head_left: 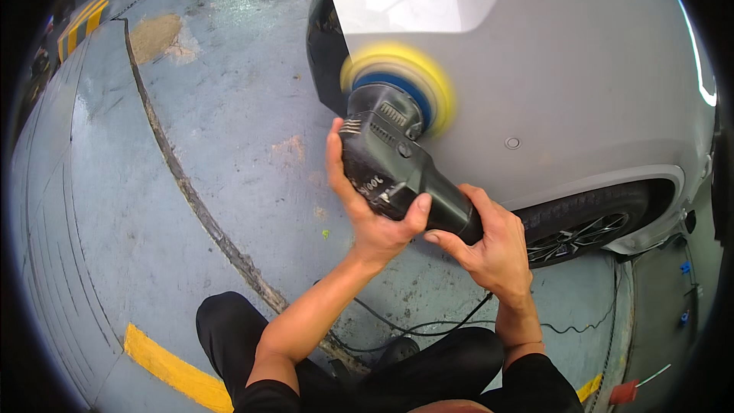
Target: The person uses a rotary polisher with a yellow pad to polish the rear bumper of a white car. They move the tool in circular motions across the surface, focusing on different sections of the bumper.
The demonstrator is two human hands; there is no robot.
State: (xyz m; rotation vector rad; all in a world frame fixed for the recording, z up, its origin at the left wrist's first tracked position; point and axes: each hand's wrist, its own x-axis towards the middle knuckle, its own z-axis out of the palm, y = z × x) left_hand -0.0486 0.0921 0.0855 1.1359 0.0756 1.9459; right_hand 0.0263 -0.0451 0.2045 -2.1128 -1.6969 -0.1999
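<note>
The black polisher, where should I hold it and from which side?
Probably two-handed: left hand cupping the thicker middle of the black polisher from the left, right hand around its rear end from the right. Its long shape runs back from the yellow pad toward the picture's lower right, leaving both sides reachable. Avoid that pad; its blur suggests spinning.
</note>
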